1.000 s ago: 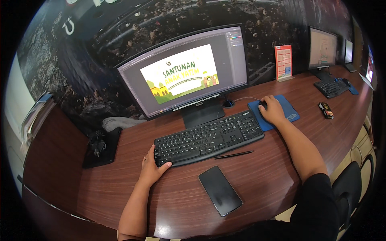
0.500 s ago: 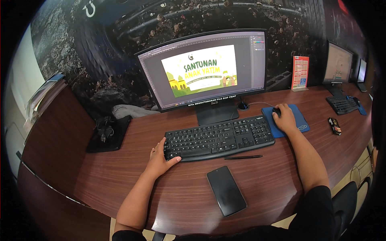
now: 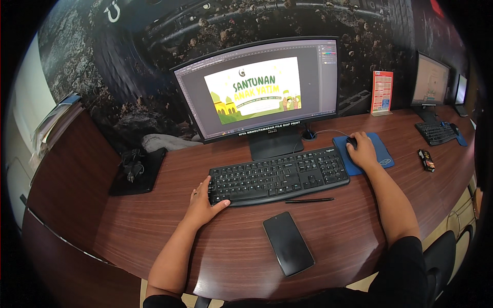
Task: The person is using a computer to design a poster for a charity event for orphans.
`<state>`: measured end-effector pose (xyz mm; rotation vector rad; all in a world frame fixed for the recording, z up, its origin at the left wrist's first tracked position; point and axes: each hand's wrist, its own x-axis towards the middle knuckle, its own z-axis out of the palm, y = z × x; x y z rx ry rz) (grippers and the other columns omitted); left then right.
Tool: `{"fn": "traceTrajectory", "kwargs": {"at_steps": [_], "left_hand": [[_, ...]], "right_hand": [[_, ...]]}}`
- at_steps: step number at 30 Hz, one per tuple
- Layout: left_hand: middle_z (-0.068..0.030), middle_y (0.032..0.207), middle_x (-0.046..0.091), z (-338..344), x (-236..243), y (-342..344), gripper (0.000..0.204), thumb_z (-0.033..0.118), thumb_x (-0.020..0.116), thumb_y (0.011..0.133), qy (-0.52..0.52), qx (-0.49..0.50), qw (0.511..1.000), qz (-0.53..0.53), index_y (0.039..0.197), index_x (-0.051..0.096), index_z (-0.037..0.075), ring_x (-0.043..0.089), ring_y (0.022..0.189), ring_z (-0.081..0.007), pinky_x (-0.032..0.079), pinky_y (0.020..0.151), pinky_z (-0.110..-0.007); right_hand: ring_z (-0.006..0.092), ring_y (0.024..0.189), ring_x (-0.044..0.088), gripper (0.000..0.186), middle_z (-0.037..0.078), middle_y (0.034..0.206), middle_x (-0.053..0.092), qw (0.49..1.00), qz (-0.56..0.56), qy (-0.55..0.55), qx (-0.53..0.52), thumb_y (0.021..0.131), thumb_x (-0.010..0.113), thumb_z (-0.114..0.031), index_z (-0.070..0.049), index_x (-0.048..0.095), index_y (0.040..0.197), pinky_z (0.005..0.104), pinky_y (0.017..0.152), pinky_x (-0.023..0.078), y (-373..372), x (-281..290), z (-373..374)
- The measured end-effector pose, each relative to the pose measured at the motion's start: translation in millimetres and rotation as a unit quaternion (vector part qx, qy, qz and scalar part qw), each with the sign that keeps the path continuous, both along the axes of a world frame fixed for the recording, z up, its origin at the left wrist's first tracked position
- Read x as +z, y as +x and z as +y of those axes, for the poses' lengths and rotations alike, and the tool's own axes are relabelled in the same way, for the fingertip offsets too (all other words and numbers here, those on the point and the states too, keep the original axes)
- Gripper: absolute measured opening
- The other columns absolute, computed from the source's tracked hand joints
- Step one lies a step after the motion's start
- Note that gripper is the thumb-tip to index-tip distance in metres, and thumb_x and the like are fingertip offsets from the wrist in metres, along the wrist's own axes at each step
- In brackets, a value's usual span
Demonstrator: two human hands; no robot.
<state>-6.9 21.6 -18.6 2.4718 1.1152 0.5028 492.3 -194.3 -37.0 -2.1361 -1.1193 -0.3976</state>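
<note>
My left hand (image 3: 202, 206) rests at the left end of a black keyboard (image 3: 277, 177), fingers along its side edge and thumb spread toward the front corner. It grips nothing. On the right, my right hand (image 3: 366, 154) is curled over a black computer mouse (image 3: 351, 142), which sits on a blue mouse pad (image 3: 381, 150). Part of the mouse is hidden under the fingers. Behind the keyboard stands a wide monitor (image 3: 321, 87) showing a colourful green, yellow and white design in an editing window. A thin black pen or stylus (image 3: 309, 200) lies just in front of the keyboard.
A dark smartphone (image 3: 288, 244) lies on the wooden desk (image 3: 231, 256) between my forearms. At left, coiled black cables (image 3: 132, 167) rest on a flat black base (image 3: 150, 177). To the right are a small black box (image 3: 426, 160), a red stand-up card (image 3: 382, 92) and another keyboard (image 3: 435, 133).
The whole view has shifted very slightly. Both hands keep their places, on the mouse and at the keyboard's left end, and the screen design looks the same.
</note>
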Motion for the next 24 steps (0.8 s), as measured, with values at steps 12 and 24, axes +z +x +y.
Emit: {"fn": "traceTrajectory", "kwargs": {"at_steps": [12,24], "left_hand": [[-0.0304,0.154,0.043,2.0,-4.2,-1.5,0.105,0.051,0.079,0.084,-0.006,-0.002,1.0,-0.014,0.158,0.028,-0.003,0.035,0.149,-0.0424,0.016,0.125,-0.054],[-0.0278,0.156,0.042,1.5,-3.0,-1.4,0.109,0.048,0.085,0.08,0.008,-0.001,1.0,0.015,0.158,0.028,-0.001,0.035,0.149,-0.0417,0.018,0.126,-0.052]], "right_hand": [[0.0415,0.11,0.061,0.032,0.018,0.119,0.063,1.0,-0.009,0.009,0.01,0.085,0.072,-0.017,-0.004,0.066,0.114,0.0485,0.096,0.05,1.8,0.0,-1.2],[0.0419,0.108,0.061,0.031,0.019,0.117,0.062,1.0,-0.014,0.008,0.014,0.085,0.072,-0.015,-0.004,0.065,0.113,0.0488,0.095,0.049,1.7,-2.0,0.0]]}}
